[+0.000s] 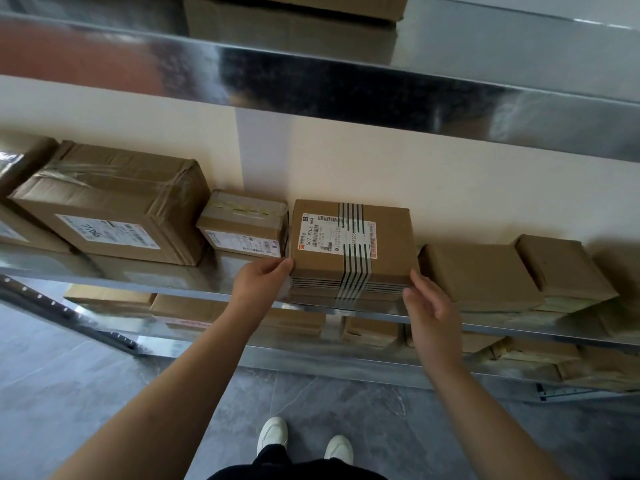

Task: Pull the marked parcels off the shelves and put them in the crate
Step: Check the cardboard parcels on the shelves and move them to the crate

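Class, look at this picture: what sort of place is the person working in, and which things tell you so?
Probably a parcel storeroom or small warehouse. Metal shelves hold rows of taped cardboard boxes, and the striped box between the two hands carries a printed shipping label with barcodes.

The striped parcel's label [334, 233] reads "507 N705 A64".
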A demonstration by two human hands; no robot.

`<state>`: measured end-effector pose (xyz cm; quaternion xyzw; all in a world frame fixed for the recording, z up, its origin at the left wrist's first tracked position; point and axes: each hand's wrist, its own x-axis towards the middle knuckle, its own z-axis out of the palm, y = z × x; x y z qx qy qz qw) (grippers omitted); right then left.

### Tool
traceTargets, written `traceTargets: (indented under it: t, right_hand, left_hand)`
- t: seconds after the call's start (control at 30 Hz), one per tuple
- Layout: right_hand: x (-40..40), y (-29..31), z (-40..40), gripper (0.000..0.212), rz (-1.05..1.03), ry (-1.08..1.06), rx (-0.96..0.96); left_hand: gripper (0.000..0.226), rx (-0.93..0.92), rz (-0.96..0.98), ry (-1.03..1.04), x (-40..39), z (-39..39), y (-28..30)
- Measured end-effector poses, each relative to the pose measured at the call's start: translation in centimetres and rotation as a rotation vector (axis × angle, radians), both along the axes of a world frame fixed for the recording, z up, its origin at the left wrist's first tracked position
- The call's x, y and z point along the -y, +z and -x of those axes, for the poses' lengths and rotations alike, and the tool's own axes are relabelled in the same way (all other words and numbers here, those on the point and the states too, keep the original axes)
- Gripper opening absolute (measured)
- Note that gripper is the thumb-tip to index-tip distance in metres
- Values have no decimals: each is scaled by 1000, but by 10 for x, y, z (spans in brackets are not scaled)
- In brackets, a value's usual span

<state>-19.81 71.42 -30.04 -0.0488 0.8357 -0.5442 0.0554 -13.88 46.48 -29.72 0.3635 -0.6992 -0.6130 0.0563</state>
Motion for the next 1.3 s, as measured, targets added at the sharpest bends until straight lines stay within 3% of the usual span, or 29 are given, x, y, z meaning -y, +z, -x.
traceTargets:
  t: [0.17,0.3,0.7,0.93,1.17,1.3]
  right_hand:
    - [-13,-7,-12,32,120,-90,-36]
    - [-12,-20,-14,34,85,-56,-3]
    - [10,-50,10,51,23,106,252]
    - [20,-55,23,54,32,88,358]
    - [25,-60,21,53,-151,111,235]
    - [14,-51,-3,26,-88,9,113]
  left_hand:
    - [24,-113,4,-85,-1,-14,1]
    - [33,-153,31,-81,-3,-15,-8]
    - [29,50,176,4,10,23,-29]
    - [25,155,274,-62,20,30,-44]
    - [20,88,272,-46,22,23,-58]
    - [14,40,262,3,4,9,-51]
